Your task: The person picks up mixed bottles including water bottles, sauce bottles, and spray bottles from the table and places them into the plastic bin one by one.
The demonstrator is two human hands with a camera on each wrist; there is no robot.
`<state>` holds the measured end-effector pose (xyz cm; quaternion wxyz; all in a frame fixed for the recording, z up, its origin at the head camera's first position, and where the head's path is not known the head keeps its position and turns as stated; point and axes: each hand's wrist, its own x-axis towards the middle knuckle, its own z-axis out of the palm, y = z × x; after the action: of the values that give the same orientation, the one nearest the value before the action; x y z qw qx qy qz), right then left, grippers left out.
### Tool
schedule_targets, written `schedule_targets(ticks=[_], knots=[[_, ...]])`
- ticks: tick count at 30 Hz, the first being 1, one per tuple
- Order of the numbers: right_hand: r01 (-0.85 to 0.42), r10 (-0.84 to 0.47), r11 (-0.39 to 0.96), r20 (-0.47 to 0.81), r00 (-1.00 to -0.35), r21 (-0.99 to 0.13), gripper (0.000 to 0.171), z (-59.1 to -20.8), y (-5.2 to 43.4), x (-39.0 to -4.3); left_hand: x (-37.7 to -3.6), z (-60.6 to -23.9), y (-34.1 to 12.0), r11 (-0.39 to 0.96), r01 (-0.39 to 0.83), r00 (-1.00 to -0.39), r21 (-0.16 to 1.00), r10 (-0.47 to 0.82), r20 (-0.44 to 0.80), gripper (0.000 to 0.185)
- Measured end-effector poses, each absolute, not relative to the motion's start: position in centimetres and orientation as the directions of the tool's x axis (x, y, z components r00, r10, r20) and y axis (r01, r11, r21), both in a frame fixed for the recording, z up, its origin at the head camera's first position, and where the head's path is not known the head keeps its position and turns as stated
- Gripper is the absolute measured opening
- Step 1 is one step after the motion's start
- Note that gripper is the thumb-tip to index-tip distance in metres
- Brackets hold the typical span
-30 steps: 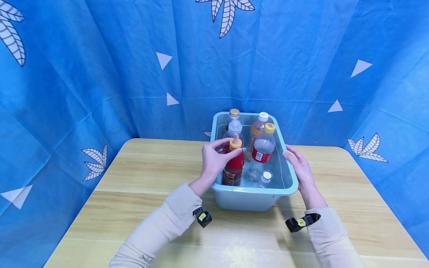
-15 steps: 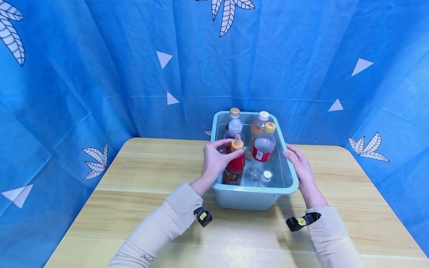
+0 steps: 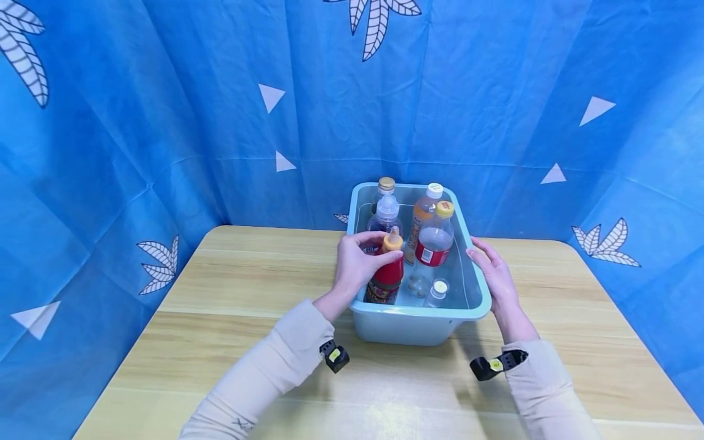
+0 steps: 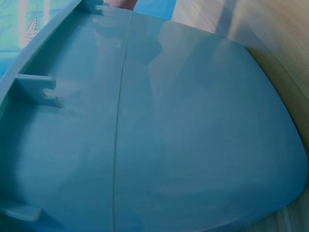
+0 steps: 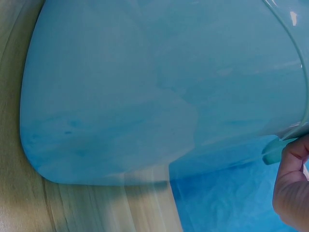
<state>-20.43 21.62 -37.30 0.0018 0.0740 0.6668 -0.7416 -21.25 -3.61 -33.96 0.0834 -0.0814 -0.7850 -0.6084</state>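
Note:
In the head view, a light blue plastic bin (image 3: 415, 327) stands on the wooden table with several bottles inside. My left hand (image 3: 354, 263) reaches over its left rim and pinches the orange cap of a red bottle (image 3: 389, 273), which stands upright in the near left corner. Behind that is a clear bottle with a domed cap (image 3: 387, 209). At the bin's right rim my right hand (image 3: 495, 278) grips the edge, thumb on top. The right wrist view shows part of that hand (image 5: 293, 183) at the rim; bin wall fills the left wrist view.
Also in the bin are a gold-capped bottle (image 3: 386, 184), an orange-labelled bottle (image 3: 423, 214), a yellow-capped bottle with a red label (image 3: 431, 253) and a small white-capped bottle (image 3: 437, 293). A blue curtain (image 3: 352, 110) hangs behind the table (image 3: 247, 275).
The red bottle's top has tilted slightly right and lowered a little, with my left hand still on its cap. My right hand keeps its place on the rim.

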Motion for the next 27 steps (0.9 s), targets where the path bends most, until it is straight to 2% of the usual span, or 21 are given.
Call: schedule_targets(ticks=[27], knots=[[0.090,0.091,-0.117,-0.101,-0.991,-0.989,0.055,-37.18,21.59,-20.32,-21.49,-34.09,-3.50,0.290,0.236,-0.971,0.927,0.118,0.210,0.032]])
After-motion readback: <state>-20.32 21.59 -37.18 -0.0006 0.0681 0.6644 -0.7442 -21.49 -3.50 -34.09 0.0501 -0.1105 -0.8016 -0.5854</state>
